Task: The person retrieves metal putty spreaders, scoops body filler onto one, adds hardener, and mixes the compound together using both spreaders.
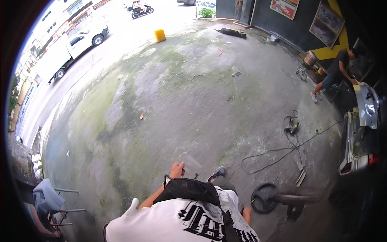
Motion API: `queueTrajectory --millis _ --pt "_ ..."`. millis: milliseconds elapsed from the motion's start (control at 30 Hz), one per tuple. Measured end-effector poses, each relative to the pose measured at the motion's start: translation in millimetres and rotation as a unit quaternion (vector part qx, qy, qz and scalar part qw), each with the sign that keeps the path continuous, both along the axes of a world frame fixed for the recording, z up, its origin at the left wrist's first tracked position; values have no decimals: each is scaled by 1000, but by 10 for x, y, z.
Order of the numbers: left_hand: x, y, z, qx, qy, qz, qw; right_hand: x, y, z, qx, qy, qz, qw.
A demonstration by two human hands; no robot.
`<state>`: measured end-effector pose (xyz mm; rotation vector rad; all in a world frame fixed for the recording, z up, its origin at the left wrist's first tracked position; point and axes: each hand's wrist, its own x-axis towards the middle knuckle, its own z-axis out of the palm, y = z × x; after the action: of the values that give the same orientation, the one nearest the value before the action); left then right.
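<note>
My left hand point(176, 170) is closed on the edge of a see-through piece of plastic point(191, 162), held out in front of me above the concrete. Whether it is a bag, a sheet or a thin container I cannot make out. On my right side, part of my right arm point(246, 215) shows beside my shirt; its fingers are hidden. A black mesh bag point(187, 188) hangs across my front and covers part of my left forearm. One shoe point(217, 173) of mine is forward on the ground.
A black steering wheel point(264, 198) and a round fan point(298, 197) stand at my right. Beyond lie a corded power tool point(291, 127) and its looping cable. A co-worker point(342, 68) bends over a silver car panel point(367, 104). A grey chair point(47, 197) stands left; a dog point(231, 33) lies far ahead.
</note>
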<state>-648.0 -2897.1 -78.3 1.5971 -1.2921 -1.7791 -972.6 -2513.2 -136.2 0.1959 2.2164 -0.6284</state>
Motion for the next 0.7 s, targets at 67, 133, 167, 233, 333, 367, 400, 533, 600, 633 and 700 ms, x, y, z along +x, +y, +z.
queueTrajectory --millis 67,133,167,233,333,367,400,533,600,633,700 --pt "-548 -215 96 94 75 172 978 -761 -493 -213 3 92 144 985" --pt "-1022 -551 450 109 87 158 978 -1466 -1356 71 -84 60 60 993" --pt "-1252 -743 468 99 114 183 971 -1816 -1858 288 -90 102 138 981" --pt "-1758 -1210 564 98 138 218 961 -2540 -2717 290 -155 108 163 968" --pt "-2475 -2050 569 80 193 307 928 -3163 -4342 479 -263 33 242 933" --pt "-2734 -2298 637 62 216 332 916 -3180 -4871 538 -324 20 236 916" --pt "-2917 -2512 627 81 208 311 924 -3165 -5411 913 -301 -30 317 899" --pt "-4140 -3935 760 29 288 228 930 -3146 -7046 883 -317 -22 403 858" --pt "-4911 -4491 877 5 290 205 935 -3369 -7567 1166 -323 -68 365 870" --pt "-5378 -4735 1045 17 295 149 944 -3574 -7739 1258 -323 -63 347 878" --pt "-6031 -5218 1070 34 312 42 948 -3965 -8139 1435 -340 -86 277 895"
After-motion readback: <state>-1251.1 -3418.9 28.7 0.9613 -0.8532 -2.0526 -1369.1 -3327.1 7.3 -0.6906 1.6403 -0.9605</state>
